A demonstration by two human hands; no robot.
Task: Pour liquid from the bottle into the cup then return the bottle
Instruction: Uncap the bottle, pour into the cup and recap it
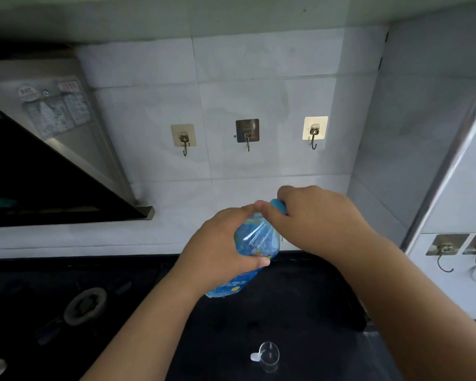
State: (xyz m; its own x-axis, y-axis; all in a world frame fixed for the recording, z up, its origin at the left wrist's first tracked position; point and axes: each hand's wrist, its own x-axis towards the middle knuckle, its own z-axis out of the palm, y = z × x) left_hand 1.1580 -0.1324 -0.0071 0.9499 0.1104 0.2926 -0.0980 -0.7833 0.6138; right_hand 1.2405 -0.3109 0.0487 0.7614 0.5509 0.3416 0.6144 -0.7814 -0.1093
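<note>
1. One blue bottle (254,243), gripped around its body by the left hand (217,251).
2. Right hand (311,218) grasps its one blue cap (278,206).
3. One clear cup (268,354) on the counter (300,312), below both hands.
4. Three wall hooks (247,133) above the hands.

Place: I'm standing in a home kitchen.
Proof: slanted black glass range hood (39,171), round metal gas burner (85,306), white wall tiles (259,78), stick-on metal hooks (247,134).

I see a clear bottle (254,243) with blue liquid, blue cap (278,205), a clear cup (269,354) on black counter (300,303), white tiles (231,100) at upper centre.
</note>
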